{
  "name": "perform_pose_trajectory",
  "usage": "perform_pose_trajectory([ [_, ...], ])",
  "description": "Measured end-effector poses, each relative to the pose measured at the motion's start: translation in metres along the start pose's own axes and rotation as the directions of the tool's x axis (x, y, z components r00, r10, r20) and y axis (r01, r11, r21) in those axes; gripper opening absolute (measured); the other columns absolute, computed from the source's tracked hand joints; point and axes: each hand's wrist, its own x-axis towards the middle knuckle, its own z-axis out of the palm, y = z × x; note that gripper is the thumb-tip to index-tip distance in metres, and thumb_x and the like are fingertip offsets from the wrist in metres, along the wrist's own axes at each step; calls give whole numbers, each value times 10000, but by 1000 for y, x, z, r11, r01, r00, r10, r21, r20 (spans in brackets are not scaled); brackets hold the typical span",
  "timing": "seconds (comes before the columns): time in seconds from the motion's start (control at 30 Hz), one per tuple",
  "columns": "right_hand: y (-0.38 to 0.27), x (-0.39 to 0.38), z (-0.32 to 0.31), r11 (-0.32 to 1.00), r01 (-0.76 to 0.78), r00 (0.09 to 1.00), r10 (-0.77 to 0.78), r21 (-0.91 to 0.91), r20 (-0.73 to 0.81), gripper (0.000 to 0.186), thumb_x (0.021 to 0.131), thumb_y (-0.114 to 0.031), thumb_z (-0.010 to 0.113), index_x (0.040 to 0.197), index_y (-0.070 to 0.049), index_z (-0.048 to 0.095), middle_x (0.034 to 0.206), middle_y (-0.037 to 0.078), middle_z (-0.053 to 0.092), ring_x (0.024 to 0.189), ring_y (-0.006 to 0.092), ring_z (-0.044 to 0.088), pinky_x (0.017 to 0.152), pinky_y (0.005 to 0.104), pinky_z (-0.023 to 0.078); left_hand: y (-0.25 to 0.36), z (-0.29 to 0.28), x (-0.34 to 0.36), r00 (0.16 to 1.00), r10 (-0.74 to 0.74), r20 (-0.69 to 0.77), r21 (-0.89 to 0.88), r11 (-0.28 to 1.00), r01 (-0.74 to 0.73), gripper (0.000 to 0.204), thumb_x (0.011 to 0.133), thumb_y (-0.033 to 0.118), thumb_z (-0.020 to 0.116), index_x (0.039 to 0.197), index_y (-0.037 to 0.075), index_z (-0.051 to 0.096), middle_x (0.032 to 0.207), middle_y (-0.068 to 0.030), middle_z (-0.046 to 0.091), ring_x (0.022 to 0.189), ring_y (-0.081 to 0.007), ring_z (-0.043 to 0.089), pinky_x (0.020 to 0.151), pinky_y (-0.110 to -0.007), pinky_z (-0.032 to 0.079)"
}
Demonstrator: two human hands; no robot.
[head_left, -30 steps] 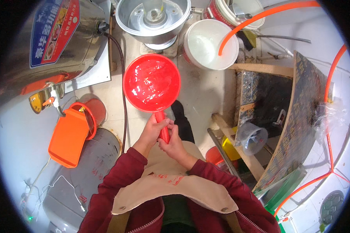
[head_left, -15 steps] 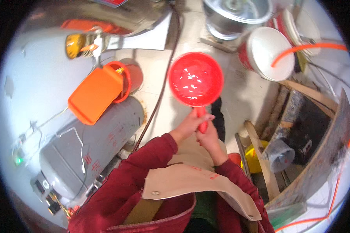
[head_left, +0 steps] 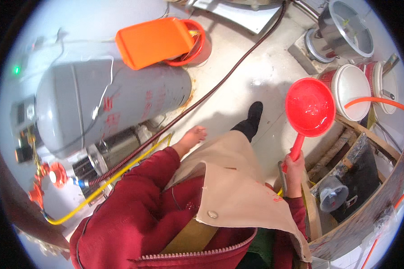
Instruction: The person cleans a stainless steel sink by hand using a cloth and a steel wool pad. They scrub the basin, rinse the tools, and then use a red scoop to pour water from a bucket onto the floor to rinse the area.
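Observation:
My right hand (head_left: 293, 171) is wrapped round the handle of a red plastic water dipper (head_left: 310, 106), held out to the right over the floor. The dipper's round bowl faces up, and shiny highlights inside look like liquid. My left hand (head_left: 194, 136) holds nothing; its fingers are loosely stretched out beside the beige apron (head_left: 238, 179). Near the dipper's right side stands a white-topped red bucket (head_left: 352, 89), with an orange hose (head_left: 377, 100) running over it.
A grey gas cylinder (head_left: 134, 96) lies at the left, with a dark hose (head_left: 229, 76) crossing the floor. Behind it an orange tray (head_left: 155, 42) rests on a red bucket (head_left: 203, 51). A metal pot (head_left: 345, 31) stands far right; a wooden-framed box (head_left: 359, 166) holds a clear jug (head_left: 333, 197).
My left hand has let go of the dipper's handle and dropped back to the left. My right hand has carried the dipper rightward, toward the buckets. The view has turned.

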Motion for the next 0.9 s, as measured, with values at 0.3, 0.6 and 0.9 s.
perform_pose_trajectory([
  [0.3,61,-68,-7,998,32,997,-27,-62,70,242,793,-15,530,1028,-5,472,702,48,515,502,122,518,457,251,445,-227,-88,-127,971,-132,-201,20,990,139,300,890,293,543,1077,59,523,895,-33,586,770,-139,563,662,-280,444],
  [0.6,147,-145,71,997,21,993,-12,-78,121,254,788,3,522,1036,-10,472,707,41,524,464,124,522,414,245,434,-352,-171,-175,972,-120,-202,29,991,128,301,889,225,554,1097,11,519,906,-48,601,807,-118,560,731,-263,457],
  [0.9,229,-264,236,992,-48,990,31,117,137,265,752,-6,553,1010,-1,490,690,40,533,491,116,522,469,242,445,-363,-298,-161,998,47,48,373,926,-61,395,912,201,518,1238,-13,454,1078,-76,576,1000,-162,542,893,-294,429],
])
